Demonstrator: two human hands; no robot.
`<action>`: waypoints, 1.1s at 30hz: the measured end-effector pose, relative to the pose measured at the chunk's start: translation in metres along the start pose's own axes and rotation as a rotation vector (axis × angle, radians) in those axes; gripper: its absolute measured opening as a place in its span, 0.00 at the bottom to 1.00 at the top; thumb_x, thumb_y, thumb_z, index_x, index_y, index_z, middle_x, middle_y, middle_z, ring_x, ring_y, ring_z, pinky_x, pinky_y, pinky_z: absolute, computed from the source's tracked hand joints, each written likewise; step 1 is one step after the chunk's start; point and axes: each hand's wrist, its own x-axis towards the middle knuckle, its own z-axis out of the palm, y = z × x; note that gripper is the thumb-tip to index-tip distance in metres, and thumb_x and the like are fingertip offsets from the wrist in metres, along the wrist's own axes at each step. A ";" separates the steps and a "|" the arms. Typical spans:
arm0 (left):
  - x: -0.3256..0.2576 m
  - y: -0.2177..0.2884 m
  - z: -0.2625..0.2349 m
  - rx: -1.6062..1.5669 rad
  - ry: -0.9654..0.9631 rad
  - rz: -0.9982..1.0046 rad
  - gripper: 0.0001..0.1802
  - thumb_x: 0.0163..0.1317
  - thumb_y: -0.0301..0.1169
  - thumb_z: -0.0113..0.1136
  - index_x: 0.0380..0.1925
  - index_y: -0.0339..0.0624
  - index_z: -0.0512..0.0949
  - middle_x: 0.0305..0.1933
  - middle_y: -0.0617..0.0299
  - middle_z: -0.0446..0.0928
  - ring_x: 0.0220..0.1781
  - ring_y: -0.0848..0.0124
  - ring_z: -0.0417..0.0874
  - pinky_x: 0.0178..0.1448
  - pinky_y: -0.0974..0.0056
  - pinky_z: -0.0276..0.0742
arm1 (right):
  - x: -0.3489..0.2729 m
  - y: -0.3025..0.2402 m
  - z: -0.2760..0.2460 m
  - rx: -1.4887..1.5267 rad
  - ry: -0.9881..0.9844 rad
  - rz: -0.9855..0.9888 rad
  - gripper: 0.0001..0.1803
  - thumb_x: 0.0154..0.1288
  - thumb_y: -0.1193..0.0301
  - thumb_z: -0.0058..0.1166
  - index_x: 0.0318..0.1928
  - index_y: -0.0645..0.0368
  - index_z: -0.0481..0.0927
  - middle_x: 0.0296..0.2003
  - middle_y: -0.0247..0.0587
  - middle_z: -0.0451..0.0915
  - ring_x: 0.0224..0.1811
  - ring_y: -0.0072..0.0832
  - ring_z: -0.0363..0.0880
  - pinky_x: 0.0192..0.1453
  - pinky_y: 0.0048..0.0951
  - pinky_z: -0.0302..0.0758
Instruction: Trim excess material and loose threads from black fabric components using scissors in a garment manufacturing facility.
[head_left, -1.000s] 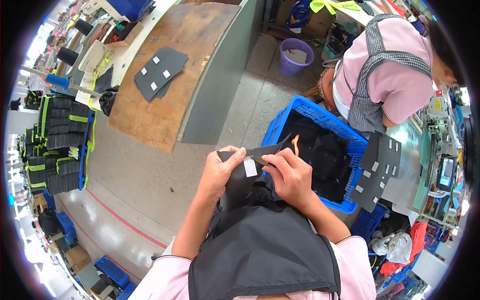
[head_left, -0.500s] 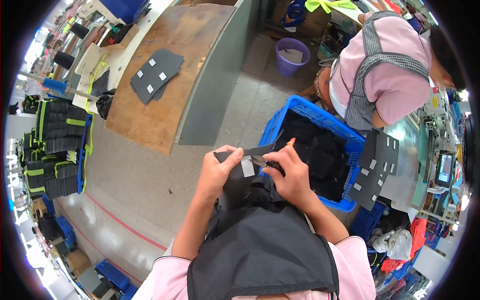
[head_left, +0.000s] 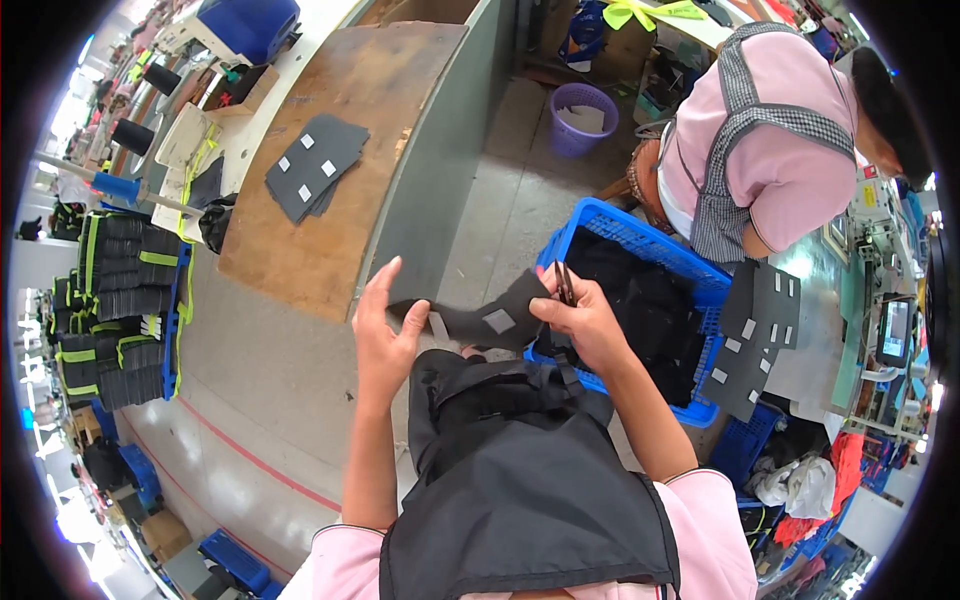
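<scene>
Dark grey fabric piece (head_left: pixel 495 322), flat and bearing a small pale square patch, is held in the air between both hands above the person's lap, in front of a black garment (head_left: pixel 520 470) that spreads over the knees. The left hand (head_left: pixel 385 335) closes on its left end, thumb pinching the edge while the other fingers stand up and apart. The right hand (head_left: pixel 585 325) grips the right end with curled fingers and also holds a small pair of snips (head_left: pixel 565 283), whose thin blades point up just above the knuckles. Just behind the right hand stands a blue plastic crate (head_left: pixel 640 235) on the floor, filled with black cloth. To its right, a stack of similar dark pieces with pale squares (head_left: pixel 755 340) lies on a table edge, and another person in a pink top with a checked apron (head_left: pixel 760 150) sits beyond the crate. On the left, a wooden worktable (head_left: pixel 330 200) carries a further pile of dark pieces (head_left: pixel 315 175), well apart from the hands. A purple bucket (head_left: pixel 583 117) stands on the floor farther back.
</scene>
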 end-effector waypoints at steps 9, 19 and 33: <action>-0.002 0.020 0.019 -0.560 -0.555 -0.187 0.09 0.59 0.34 0.58 0.33 0.39 0.76 0.28 0.64 0.75 0.39 0.74 0.73 0.49 0.68 0.67 | -0.025 0.023 0.007 0.465 0.079 0.205 0.07 0.58 0.73 0.58 0.31 0.58 0.72 0.19 0.25 0.67 0.15 0.12 0.58 0.21 0.15 0.55; -0.004 0.038 0.033 -0.929 -0.564 -0.700 0.10 0.61 0.33 0.56 0.33 0.35 0.76 0.30 0.66 0.76 0.31 0.82 0.73 0.36 0.76 0.69 | -0.049 -0.029 0.011 -1.158 0.271 -0.659 0.20 0.49 0.74 0.62 0.44 0.57 0.72 0.36 0.41 0.72 0.25 0.33 0.72 0.25 0.29 0.70; -0.012 0.046 0.034 -0.956 -0.574 -0.744 0.11 0.63 0.34 0.52 0.30 0.38 0.76 0.26 0.70 0.73 0.27 0.84 0.69 0.31 0.76 0.66 | -0.042 -0.035 0.007 -1.212 0.061 -0.606 0.14 0.44 0.76 0.63 0.36 0.57 0.78 0.27 0.39 0.72 0.23 0.35 0.73 0.26 0.30 0.71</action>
